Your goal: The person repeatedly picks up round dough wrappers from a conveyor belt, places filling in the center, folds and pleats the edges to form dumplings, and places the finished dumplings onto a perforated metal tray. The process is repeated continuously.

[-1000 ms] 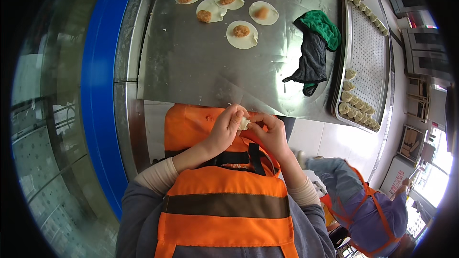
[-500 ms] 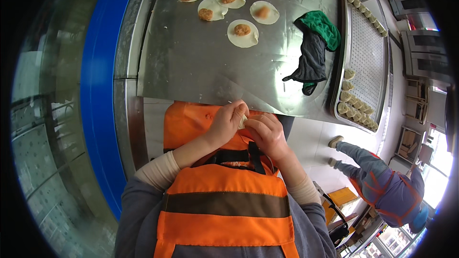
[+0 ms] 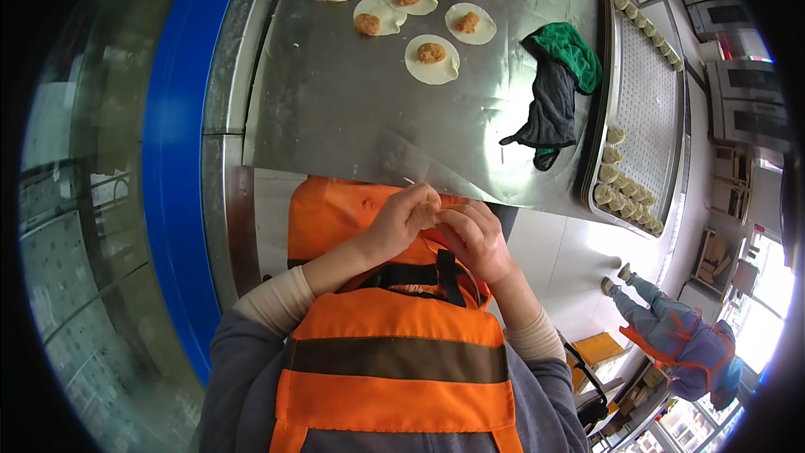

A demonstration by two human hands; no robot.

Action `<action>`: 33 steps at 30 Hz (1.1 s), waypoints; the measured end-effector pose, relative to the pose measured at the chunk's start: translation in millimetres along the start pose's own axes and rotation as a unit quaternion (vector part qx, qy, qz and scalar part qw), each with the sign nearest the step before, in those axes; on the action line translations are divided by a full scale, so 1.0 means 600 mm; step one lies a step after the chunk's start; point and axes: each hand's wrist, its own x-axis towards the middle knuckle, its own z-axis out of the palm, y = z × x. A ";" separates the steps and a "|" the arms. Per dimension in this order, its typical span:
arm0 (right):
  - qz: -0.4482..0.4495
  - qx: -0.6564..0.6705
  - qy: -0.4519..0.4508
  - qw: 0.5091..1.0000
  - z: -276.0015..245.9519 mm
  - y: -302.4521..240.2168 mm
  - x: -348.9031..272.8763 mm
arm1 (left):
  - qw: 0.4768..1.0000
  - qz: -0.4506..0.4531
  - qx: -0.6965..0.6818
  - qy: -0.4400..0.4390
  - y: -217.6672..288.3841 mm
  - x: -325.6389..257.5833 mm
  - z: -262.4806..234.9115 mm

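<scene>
Now the pale dough piece, showing as a sliver half a second ago, is all but hidden where the left hand (image 3: 402, 220) and right hand (image 3: 474, 236) meet, just off the near edge of the tabletop (image 3: 335, 109); its shape can no longer be judged. The left hand is closed, seemingly pinching it, and the right hand, curled, appears to grip it from the other side. Beyond them, the round wrappers (image 3: 432, 74) topped with filling (image 3: 431, 53) keep their earlier arrangement, as does the green-and-dark cloth (image 3: 553, 96). To the right, the tray (image 3: 646, 109) bears folded dumplings (image 3: 625, 184). Otherwise, the co-worker (image 3: 704, 348) is farther off than a second ago
</scene>
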 end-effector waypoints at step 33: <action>0.067 -0.020 0.082 0.994 -0.082 0.012 -0.037 | 0.986 -0.085 -0.142 -0.029 0.044 0.078 0.098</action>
